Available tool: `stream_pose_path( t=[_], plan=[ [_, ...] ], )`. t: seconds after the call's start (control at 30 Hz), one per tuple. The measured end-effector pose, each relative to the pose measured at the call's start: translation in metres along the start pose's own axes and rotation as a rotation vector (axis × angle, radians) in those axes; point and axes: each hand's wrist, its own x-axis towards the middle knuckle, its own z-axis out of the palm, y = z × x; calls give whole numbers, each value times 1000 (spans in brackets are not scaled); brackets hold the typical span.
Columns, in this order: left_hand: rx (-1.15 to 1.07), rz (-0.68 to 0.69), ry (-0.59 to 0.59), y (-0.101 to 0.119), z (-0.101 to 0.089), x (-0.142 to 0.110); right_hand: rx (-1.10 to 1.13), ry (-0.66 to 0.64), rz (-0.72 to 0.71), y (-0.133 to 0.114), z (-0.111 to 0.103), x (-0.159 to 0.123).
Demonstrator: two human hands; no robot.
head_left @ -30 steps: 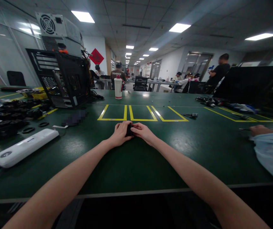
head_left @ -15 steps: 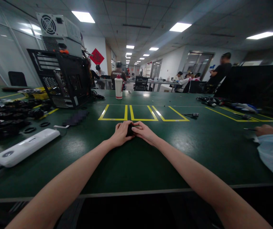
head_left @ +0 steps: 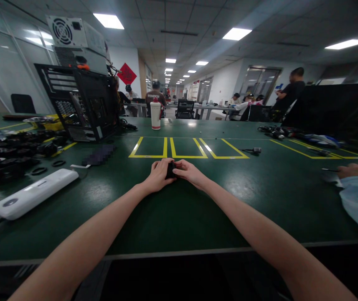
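Note:
Between my two hands is a small black object (head_left: 170,170), too dark and too covered to tell its kind. My left hand (head_left: 159,175) is closed round its left side, thumb at the near edge and fingers over the top. From the right, my right hand (head_left: 189,173) pinches it with thumb and forefinger. Both hands are low over the green table (head_left: 179,221), just on the near side of the yellow tape outlines (head_left: 189,157). Most of the object is hidden by my fingers.
A white power strip (head_left: 37,193) lies to the left, near black parts (head_left: 19,154) and an open computer case (head_left: 85,102). A white cup (head_left: 155,116) stands behind. A short black-and-silver piece (head_left: 255,150) lies right of the tape. At far right is another person's hand (head_left: 352,170).
My fingers and the black object have hardly moved. The other person's hand at the right has shifted slightly.

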Motion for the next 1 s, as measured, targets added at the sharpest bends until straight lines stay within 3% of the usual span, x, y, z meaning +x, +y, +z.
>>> stream_pose_path(
  t=[0.2,0.4,0.67,1.0],
  plan=[
    [-4,0,12,0,2,1,26,-4,-22,5,0,-3],
    [1,2,1,1,0,1,76,83,-6,4,5,0],
    [-4,-5,-9,1,-1,0,114,38,110,1,2,4],
    [8,-2,3,2,0,1,-73,-7,-121,0,-1,-4]
  ],
)
